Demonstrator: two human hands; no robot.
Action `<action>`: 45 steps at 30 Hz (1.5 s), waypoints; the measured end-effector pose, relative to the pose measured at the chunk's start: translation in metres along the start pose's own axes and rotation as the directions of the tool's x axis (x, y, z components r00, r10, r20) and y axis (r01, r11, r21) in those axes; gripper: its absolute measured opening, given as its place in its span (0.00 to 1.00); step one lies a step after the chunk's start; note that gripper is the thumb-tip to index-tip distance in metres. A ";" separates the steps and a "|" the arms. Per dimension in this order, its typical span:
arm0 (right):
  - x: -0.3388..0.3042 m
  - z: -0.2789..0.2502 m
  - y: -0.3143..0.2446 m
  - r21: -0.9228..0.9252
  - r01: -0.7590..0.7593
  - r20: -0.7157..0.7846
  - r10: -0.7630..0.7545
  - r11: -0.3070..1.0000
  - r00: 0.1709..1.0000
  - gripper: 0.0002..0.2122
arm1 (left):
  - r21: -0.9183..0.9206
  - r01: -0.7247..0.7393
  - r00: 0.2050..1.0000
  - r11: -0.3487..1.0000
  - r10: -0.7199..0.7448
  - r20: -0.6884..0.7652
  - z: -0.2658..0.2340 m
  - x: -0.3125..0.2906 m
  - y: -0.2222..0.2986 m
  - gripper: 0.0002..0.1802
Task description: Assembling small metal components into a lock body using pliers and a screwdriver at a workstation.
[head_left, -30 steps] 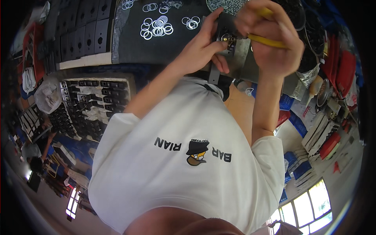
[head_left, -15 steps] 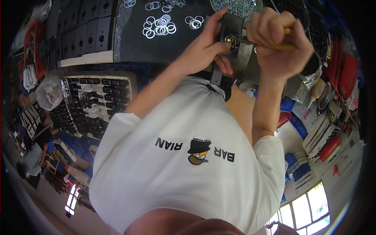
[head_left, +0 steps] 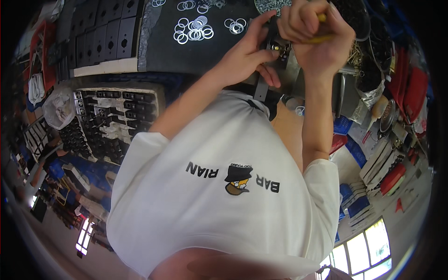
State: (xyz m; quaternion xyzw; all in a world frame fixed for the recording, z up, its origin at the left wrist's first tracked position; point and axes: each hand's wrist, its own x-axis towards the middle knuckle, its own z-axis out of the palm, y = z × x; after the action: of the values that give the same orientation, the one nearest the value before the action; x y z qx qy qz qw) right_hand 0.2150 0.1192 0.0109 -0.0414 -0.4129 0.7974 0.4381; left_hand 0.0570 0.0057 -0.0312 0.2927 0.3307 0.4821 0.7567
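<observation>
My left hand [head_left: 247, 56] steadies a long, narrow black metal plate [head_left: 261, 89], thumb on top and fingers along its side. A small brass-coloured piece [head_left: 276, 48] sits on the plate beside my thumb tip. Close by on the right, my right hand [head_left: 322, 56] is closed in a fist round a screwdriver with a yellow handle [head_left: 323, 38]. The screwdriver's shaft and tip are mostly hidden by my fingers, so I cannot tell whether it touches the brass piece.
Shiny flat rings [head_left: 193, 30] lie in loose piles on the dark bench top. Beyond my hands is a dish of small metal parts [head_left: 270, 5]. Black plates [head_left: 105, 42] stand in rows at the left. Below them a tray [head_left: 161, 98] holds black parts, beside a plastic bag [head_left: 58, 112].
My right hand has shifted left and slightly away from me with the screwdriver, and its wrist has turned. My left hand keeps its hold on the plate.
</observation>
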 end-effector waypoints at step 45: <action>-0.003 0.014 -0.009 -0.243 -0.021 -0.140 -0.014 0.970 0.990 0.37 | 0.121 -0.058 0.997 0.991 0.063 -0.034 0.003 0.001 -0.002 0.49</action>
State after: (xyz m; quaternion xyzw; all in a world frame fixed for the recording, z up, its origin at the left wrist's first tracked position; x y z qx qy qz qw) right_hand 0.2170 0.1106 0.0248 -0.1518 -0.4756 0.7366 0.4563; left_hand 0.0610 0.0058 -0.0317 0.3382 0.3643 0.4895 0.7165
